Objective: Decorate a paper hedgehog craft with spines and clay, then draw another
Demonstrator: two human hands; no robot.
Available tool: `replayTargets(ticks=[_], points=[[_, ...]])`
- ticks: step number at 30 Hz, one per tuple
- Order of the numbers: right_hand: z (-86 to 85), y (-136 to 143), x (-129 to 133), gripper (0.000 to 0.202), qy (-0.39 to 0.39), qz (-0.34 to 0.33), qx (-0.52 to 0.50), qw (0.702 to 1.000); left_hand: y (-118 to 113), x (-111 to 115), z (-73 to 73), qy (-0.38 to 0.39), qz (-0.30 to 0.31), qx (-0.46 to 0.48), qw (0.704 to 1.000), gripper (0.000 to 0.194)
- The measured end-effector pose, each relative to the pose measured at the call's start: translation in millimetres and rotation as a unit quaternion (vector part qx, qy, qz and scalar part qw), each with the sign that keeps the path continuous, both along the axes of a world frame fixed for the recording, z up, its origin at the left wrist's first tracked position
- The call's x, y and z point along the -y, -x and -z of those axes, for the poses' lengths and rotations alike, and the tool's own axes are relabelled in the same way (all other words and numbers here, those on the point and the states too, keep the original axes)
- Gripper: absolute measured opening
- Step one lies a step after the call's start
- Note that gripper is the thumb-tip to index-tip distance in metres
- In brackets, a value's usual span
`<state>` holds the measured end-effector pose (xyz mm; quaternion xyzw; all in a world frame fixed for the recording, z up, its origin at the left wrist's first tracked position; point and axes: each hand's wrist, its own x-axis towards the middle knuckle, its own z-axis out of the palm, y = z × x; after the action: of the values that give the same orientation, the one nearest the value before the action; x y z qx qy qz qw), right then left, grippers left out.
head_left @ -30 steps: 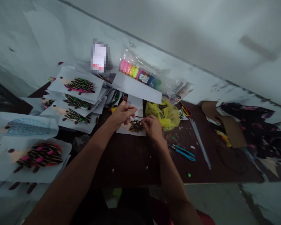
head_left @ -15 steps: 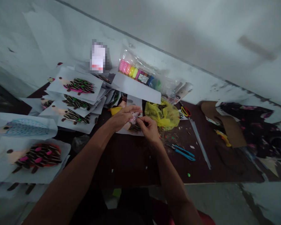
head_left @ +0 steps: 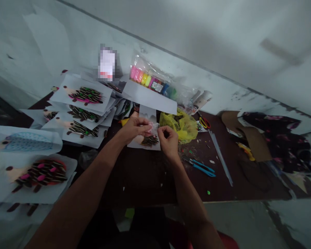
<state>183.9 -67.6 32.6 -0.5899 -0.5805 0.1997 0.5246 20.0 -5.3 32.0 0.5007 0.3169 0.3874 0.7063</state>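
Observation:
A small clear plastic packet with something pink in it (head_left: 153,127) is held above the dark table. My left hand (head_left: 136,129) grips its left side between thumb and fingers. At its right edge my right hand (head_left: 168,140) is closed in a pinch, thumb against forefinger. Below them lies a white sheet with a hedgehog picture (head_left: 149,140), its back covered in dark strips; my hands partly cover it. Just right of my right hand sits a crumpled yellow plastic bag (head_left: 188,128). Something yellow (head_left: 124,121) shows behind my left hand.
Stacked hedgehog pictures (head_left: 86,95) fill the left side. Behind my hands lies a clear bag of coloured clay (head_left: 147,79). Red-and-yellow scissors (head_left: 204,122), blue snips (head_left: 202,168), clear sticks (head_left: 221,157) and brown cardboard (head_left: 257,143) lie to the right.
My hands have moved apart a little, and the packet now shows between them. My left hand's fingers have drawn in around the packet; my right hand has shifted slightly right.

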Motion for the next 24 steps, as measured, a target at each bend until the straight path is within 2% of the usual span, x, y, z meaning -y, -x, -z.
replayTargets(ticks=[2, 6, 9, 12, 16, 24], points=[[-0.2, -0.1, 0.3, 0.015, -0.013, 0.0, 0.002, 1.0, -0.3, -0.3, 0.5, -0.008, -0.016, -0.008, 1.0, 0.014], [-1.8, -0.4, 0.9, 0.014, -0.012, -0.052, 0.008, 0.999, -0.7, -1.2, 0.4, -0.027, -0.031, -0.028, 0.999, 0.013], [-2.7, -1.0, 1.0, 0.009, -0.017, -0.07, 0.02, 0.997, -1.6, -1.3, -0.6, -0.021, -0.023, -0.021, 0.999, 0.011], [-2.2, -1.9, 1.0, 0.012, -0.018, -0.052, 0.035, 0.998, -2.0, -0.1, -1.6, -0.013, -0.001, -0.007, 1.0, 0.01], [-0.8, -2.3, 1.3, 0.013, -0.012, -0.046, 0.055, 0.997, -0.3, 1.1, -1.7, -0.043, 0.017, -0.013, 0.999, 0.009], [-0.6, -1.6, 1.9, 0.01, -0.05, -0.102, 0.08, 0.99, 3.9, 1.3, -3.0, -0.069, 0.009, -0.048, 0.996, 0.019]])
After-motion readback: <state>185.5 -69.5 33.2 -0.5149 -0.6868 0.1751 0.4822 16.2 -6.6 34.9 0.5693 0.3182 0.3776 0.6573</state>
